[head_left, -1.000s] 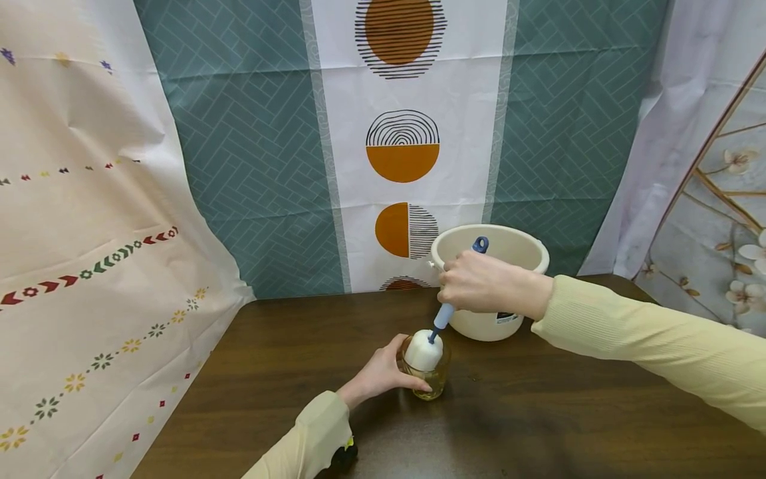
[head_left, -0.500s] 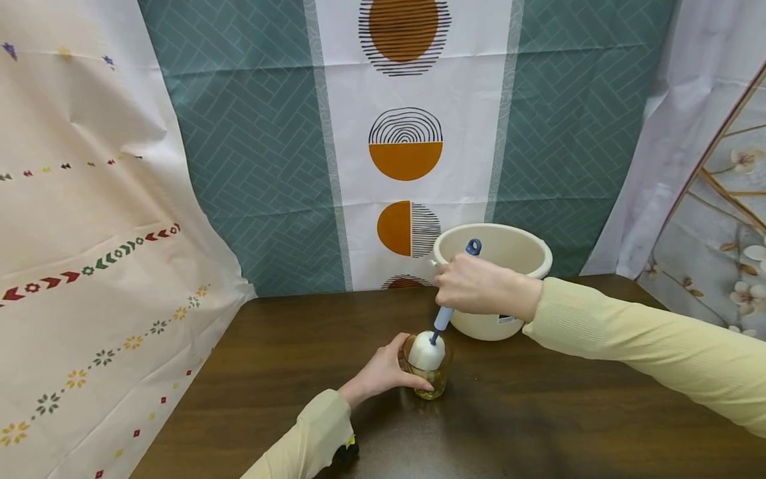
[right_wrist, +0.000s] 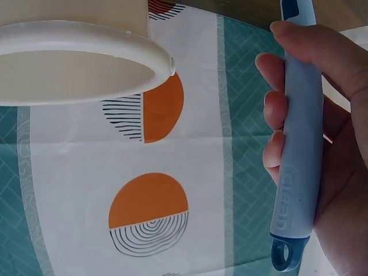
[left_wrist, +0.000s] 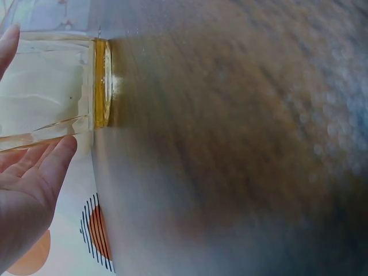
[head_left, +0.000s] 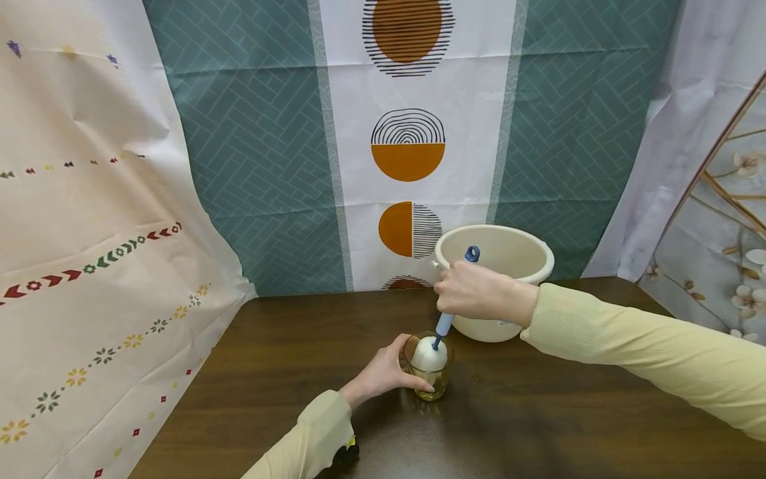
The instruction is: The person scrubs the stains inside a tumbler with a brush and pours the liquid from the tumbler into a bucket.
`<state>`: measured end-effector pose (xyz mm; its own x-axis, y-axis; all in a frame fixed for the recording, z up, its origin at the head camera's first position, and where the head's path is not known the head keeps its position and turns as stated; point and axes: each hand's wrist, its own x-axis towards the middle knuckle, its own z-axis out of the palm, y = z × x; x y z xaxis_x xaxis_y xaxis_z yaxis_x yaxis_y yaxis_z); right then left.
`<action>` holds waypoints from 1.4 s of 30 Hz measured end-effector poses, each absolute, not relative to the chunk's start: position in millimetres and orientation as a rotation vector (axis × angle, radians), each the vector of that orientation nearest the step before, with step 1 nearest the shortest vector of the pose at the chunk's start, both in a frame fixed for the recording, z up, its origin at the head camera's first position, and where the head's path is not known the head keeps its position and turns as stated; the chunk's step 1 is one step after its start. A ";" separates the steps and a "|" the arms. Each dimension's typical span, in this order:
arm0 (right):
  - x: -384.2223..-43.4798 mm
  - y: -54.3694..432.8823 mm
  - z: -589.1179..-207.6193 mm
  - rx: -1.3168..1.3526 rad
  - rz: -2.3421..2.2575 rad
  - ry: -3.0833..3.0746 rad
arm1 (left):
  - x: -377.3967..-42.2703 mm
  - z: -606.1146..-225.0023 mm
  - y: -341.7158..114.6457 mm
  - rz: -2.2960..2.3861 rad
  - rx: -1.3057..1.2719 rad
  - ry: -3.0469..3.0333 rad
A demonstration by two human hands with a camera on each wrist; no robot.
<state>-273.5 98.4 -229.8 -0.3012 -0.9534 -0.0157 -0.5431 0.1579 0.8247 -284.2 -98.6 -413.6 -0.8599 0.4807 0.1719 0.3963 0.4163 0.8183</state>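
Note:
An amber glass (head_left: pixel 439 382) stands upright on the brown table, and my left hand (head_left: pixel 385 372) grips its side with thumb and fingers spread around it. In the left wrist view the base of the glass (left_wrist: pixel 102 83) meets the tabletop. My right hand (head_left: pixel 479 291) grips the light blue handle of a cup brush (head_left: pixel 444 324). In the right wrist view the fingers wrap round that handle (right_wrist: pixel 302 132), its dark blue hanging loop at the end. The white sponge head (head_left: pixel 428 356) sits partly inside the glass; its lower part shows dimly through the amber wall.
A cream bucket (head_left: pixel 493 329) stands behind the right hand, close to the patterned cloth backdrop (head_left: pixel 269 166). A small dark object with a yellow bit (head_left: pixel 346 454) lies beside the left sleeve. The wooden table (head_left: pixel 568 412) extends around the glass.
The brush has sunk slightly deeper into the glass, its handle tilting a little more upright as my right hand shifts slightly. My left hand keeps its grip on the glass.

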 end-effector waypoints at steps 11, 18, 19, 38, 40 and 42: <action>-273.7 98.4 -236.3 1.429 -1.038 -1.909 | -284.4 -413.3 -97.8 1.434 0.796 2.577; -272.2 98.4 -237.3 1.426 -1.052 -1.905 | -283.9 -413.9 -98.2 1.442 0.787 2.569; -271.9 98.4 -237.2 1.428 -1.053 -1.904 | -284.0 -413.9 -98.2 1.442 0.788 2.568; -269.4 101.4 -237.9 1.432 -1.054 -1.859 | -283.8 -414.7 -97.7 1.479 0.798 2.515; -268.5 101.3 -236.9 1.439 -1.058 -1.879 | -283.7 -414.3 -97.6 1.485 0.796 2.512; -267.1 100.9 -235.1 1.448 -1.068 -1.912 | -283.6 -413.7 -97.5 1.493 0.792 2.503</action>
<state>-267.1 100.9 -235.1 -0.3012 -0.9517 -0.0601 -0.5500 0.1220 0.8262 -283.6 -97.5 -413.7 -0.8554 0.4934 0.1576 0.3731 0.3761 0.8481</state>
